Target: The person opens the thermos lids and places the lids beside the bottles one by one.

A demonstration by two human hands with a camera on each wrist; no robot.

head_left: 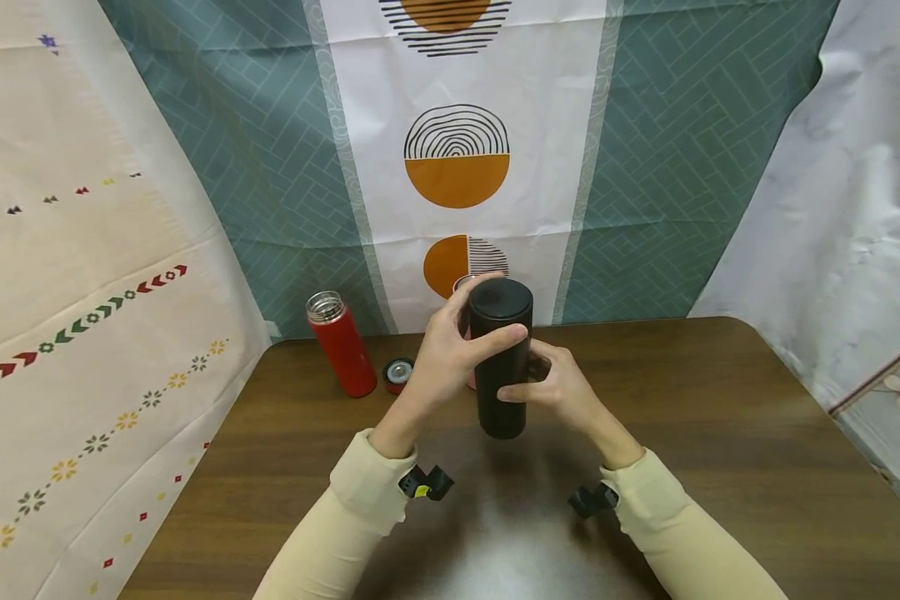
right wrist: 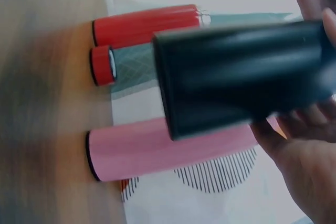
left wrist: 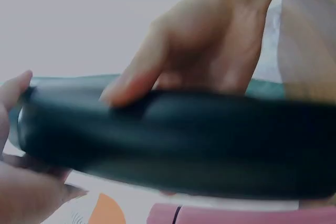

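A black cylindrical thermos (head_left: 495,367) is held upright above the table, its flat lid facing up. My left hand (head_left: 447,354) grips it near the top, thumb across the lid's side. Lower down, on the right side of the body, my right hand (head_left: 561,392) grips it with the thumb in front. The left wrist view shows the thermos (left wrist: 210,145) blurred, with both hands around it. Behind it in the right wrist view stands a pink bottle (right wrist: 131,150), mostly hidden in the head view.
An uncapped red bottle (head_left: 347,354) with a steel neck stands at the back left of the wooden table (head_left: 682,417). Its red and black lid (head_left: 398,374) lies beside it. A patterned cloth (head_left: 270,167) hangs behind the table's back edge.
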